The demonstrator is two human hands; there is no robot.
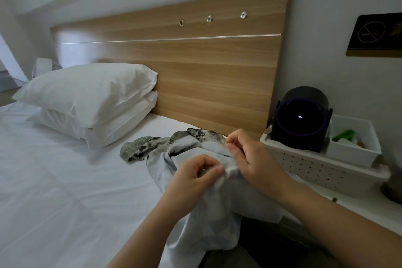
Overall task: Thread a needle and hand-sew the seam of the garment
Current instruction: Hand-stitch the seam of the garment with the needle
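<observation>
Left hand (193, 178) grip tight on the pale garment (217, 220) — right hand (245, 154) grip pinching the needle (226, 142)

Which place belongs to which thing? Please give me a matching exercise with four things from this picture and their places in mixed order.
Things:
1 pillows
2 garment
3 black round device
4 green object

Places:
A in the small white bin
B stacked by the headboard
C gripped by the left hand
D standing directly in the perforated white tray

Pairs: 1-B, 2-C, 3-D, 4-A
</observation>
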